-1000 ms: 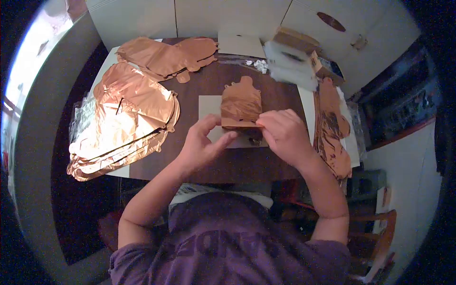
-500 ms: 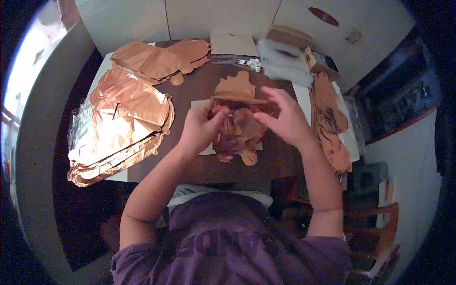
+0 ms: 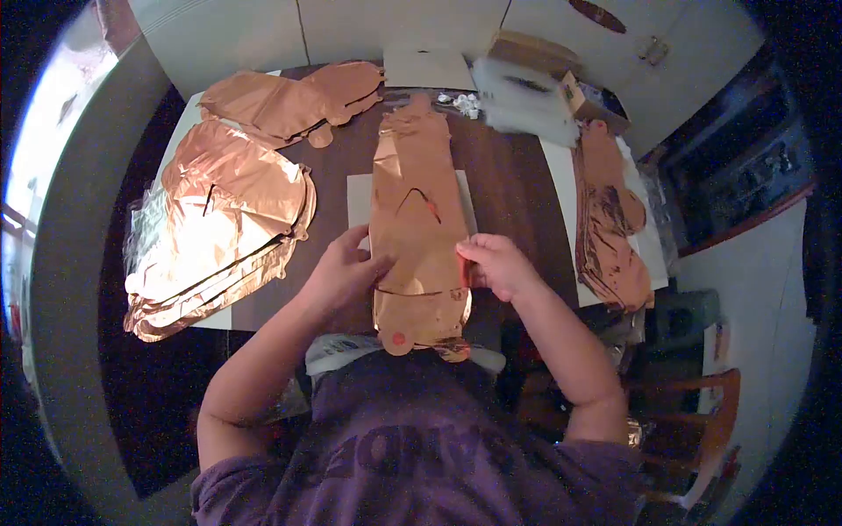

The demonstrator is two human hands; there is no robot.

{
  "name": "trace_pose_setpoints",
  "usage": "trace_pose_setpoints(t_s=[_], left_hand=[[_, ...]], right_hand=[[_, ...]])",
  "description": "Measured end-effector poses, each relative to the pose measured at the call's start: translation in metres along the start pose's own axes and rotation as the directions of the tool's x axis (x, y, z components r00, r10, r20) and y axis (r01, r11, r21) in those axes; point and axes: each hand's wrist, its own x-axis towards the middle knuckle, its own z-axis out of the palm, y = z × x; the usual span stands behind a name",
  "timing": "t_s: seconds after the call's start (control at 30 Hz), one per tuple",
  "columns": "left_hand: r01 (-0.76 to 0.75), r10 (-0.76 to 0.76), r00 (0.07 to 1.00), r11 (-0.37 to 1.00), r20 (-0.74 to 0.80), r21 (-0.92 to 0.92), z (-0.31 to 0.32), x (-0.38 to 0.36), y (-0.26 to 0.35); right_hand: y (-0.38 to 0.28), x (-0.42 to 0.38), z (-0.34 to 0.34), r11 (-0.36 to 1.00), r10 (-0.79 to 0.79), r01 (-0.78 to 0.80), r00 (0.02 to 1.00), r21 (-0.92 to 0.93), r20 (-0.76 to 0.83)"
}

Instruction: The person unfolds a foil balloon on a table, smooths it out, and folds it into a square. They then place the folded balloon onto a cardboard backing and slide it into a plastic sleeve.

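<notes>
A long, flat, copper-coloured foil balloon (image 3: 421,245) lies lengthwise in front of me, with rounded lobes at both ends and a dark curved mark in the middle. Its lower end hangs over the table's front edge, and a small reddish dot shows on one lobe. My left hand (image 3: 344,270) is closed on the balloon's left edge, thumb on top. On the opposite edge, my right hand (image 3: 498,266) pinches the foil between thumb and fingers. A pale sheet (image 3: 360,200) lies partly hidden under the balloon.
Shiny foil balloons (image 3: 232,210) are stacked at the left, with another flat pile (image 3: 289,101) behind. More folded foil (image 3: 610,215) lies on the right. Clear plastic bags (image 3: 526,101), a cardboard box (image 3: 535,53) and small white pieces (image 3: 465,105) sit along the back of the brown table (image 3: 517,210).
The balloon was bunched and folded between my hands; now it is spread out long, reaching toward me and the back. Both hands have moved down toward my body.
</notes>
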Motion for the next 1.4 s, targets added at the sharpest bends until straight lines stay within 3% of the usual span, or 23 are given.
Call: trace_pose_setpoints(t_s=[0.03,0.1,0.2,0.27,0.3,0.37,0.47,0.57,0.6,0.67,0.8,0.9,1.1,1.2,1.4], left_hand=[[-0.064,0.068,0.998,0.972,-0.011,0.226,-0.01,-0.002,-0.003],[-0.167,0.199,0.98,0.756,0.022,0.633,-0.033,-0.005,-0.009],[-0.037,0.033,0.999,0.466,0.024,0.884,-0.025,-0.022,0.038],[-0.318,0.389,0.903,0.313,0.184,0.895,-0.034,-0.01,0.018],[-0.431,0.541,0.797,0.199,0.267,0.88,-0.038,-0.003,0.006],[-0.53,0.567,0.736,0.14,0.371,0.837,-0.041,0.013,-0.015],[-0.626,0.574,0.675,0.112,0.464,0.772,-0.041,0.017,-0.023],[-0.666,0.558,0.682,0.209,0.472,0.716,-0.038,0.016,-0.031],[-0.672,0.551,0.692,0.254,0.467,0.696,-0.037,0.015,-0.033],[-0.666,0.552,0.685,0.21,0.475,0.716,-0.035,0.009,-0.039],[-0.696,0.604,0.586,0.032,0.541,0.718,-0.028,-0.007,-0.049],[-0.702,0.622,0.579,0.053,0.527,0.71,-0.015,-0.019,-0.051],[-0.712,0.633,0.591,0.119,0.499,0.692,-0.001,-0.036,-0.072],[-0.727,0.655,0.554,0.08,0.514,0.682,0.0,-0.039,-0.078],[-0.761,0.705,0.464,0.006,0.537,0.649,0.001,-0.041,-0.085]], right_hand=[[0.004,0.001,0.001,1.0,0.013,-0.013,1.0,-0.018,-0.005],[0.007,0.001,0.001,0.997,0.039,-0.039,0.999,-0.063,0.002],[0.005,-0.001,-0.004,0.982,0.061,-0.055,0.998,-0.178,0.027],[0.007,0.004,-0.007,0.958,0.044,-0.036,0.999,-0.283,0.025],[-0.004,-0.004,-0.001,0.825,-0.044,0.027,0.999,-0.564,-0.016],[-0.041,-0.031,0.015,0.328,-0.234,0.069,0.972,-0.942,-0.01],[-0.046,-0.043,0.017,0.105,-0.467,-0.001,0.883,-0.995,-0.05],[-0.02,-0.03,0.012,0.003,-0.704,0.367,0.662,-0.93,0.258],[-0.007,-0.025,0.009,-0.051,-0.681,0.391,0.66,-0.919,0.318],[0.02,-0.022,0.006,-0.158,-0.623,0.44,0.65,-0.884,0.435],[0.031,-0.049,0.003,-0.107,-0.573,0.407,0.72,-0.907,0.391],[0.039,-0.067,-0.003,-0.102,-0.573,0.435,0.709,-0.895,0.41],[0.058,-0.082,-0.012,-0.07,-0.63,0.491,0.653,-0.868,0.42],[0.072,-0.077,-0.019,-0.079,-0.713,0.532,0.561,-0.843,0.421],[0.078,-0.075,-0.024,-0.12,-0.76,0.56,0.48,-0.82,0.439]])
